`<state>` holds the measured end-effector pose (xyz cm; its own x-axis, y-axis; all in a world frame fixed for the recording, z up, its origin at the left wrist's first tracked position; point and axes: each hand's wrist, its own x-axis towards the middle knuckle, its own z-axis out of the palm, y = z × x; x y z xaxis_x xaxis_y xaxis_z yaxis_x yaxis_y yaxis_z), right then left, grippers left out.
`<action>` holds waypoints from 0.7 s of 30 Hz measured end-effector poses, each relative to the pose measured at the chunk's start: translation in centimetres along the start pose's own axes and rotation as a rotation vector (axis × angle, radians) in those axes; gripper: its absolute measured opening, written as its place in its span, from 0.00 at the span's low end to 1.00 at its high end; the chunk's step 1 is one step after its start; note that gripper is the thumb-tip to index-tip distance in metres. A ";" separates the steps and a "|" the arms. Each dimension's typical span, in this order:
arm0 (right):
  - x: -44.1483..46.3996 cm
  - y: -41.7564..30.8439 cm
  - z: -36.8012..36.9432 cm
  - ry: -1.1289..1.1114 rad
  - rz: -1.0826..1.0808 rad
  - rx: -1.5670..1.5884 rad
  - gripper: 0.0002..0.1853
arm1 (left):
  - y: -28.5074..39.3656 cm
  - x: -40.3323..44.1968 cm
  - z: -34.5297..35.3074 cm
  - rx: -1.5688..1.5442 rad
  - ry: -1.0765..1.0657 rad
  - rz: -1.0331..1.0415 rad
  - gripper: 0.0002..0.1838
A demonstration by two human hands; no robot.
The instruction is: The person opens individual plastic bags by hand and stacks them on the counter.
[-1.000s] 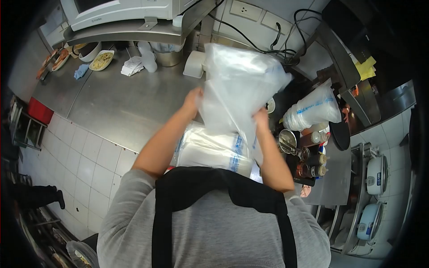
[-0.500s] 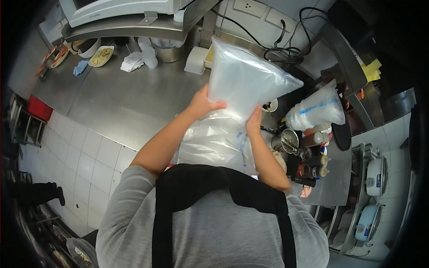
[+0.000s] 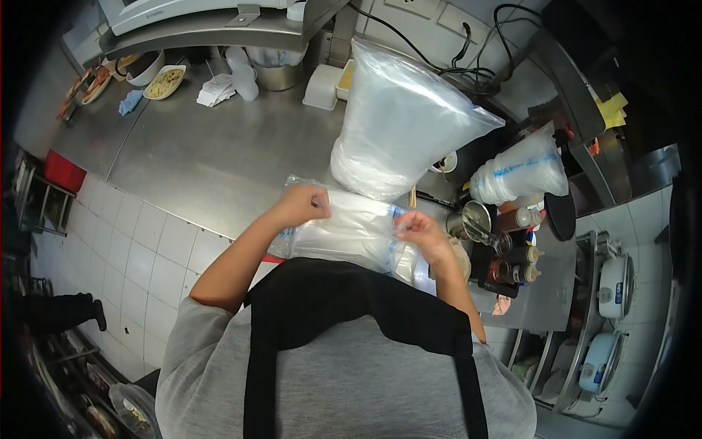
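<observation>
Both hands work a flat clear bag (image 3: 347,233) at the counter's (image 3: 212,157) near edge.
From here, the left hand (image 3: 303,204) has its fingertips curled in, seemingly pinching the bag near its upper left, while the right hand's (image 3: 428,235) thumb and finger nip its blue-printed right side; the plastic spans between them. A light pinch on the top layer alone, I'd say, should avoid dragging any plastic underneath. A puffed-out bag (image 3: 409,110) sits just beyond.
</observation>
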<state>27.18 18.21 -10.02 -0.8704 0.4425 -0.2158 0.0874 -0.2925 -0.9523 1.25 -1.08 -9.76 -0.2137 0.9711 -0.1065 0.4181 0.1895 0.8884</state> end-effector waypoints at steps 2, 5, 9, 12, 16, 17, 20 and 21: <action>-1.3 -2.3 1.6 0.009 -0.079 0.212 0.15 | 0.0 -0.1 0.1 -0.266 0.085 0.109 0.07; -1.7 -6.1 3.1 0.032 -0.121 0.431 0.17 | 4.2 -0.6 -0.8 -0.722 0.152 0.160 0.06; -1.4 -7.2 1.6 0.136 -0.212 0.192 0.18 | 6.5 -1.0 -1.2 -0.776 0.189 0.157 0.06; -1.9 -8.7 2.4 0.194 -0.331 -0.032 0.16 | 7.0 -0.9 -1.2 -0.739 0.280 0.169 0.07; -2.6 -9.9 3.3 0.181 -0.298 -0.141 0.15 | 8.1 -0.7 -1.3 -0.913 0.409 0.387 0.07; -2.9 -10.4 4.0 0.172 -0.296 -0.149 0.14 | 7.9 -0.7 -1.4 -0.923 0.423 0.394 0.08; -2.7 -9.3 2.1 0.233 -0.305 -0.227 0.12 | 7.5 -0.9 -1.8 -0.965 0.438 0.388 0.08; -2.7 -9.4 2.1 0.262 -0.343 -0.223 0.12 | 7.7 -1.1 -1.8 -0.988 0.425 0.364 0.08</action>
<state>27.66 17.99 -0.06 -0.7185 0.6884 0.0993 -0.0567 0.0843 -0.9948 3.12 -0.90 -1.98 -0.5830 0.7813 0.2229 -0.3231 -0.4746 0.8188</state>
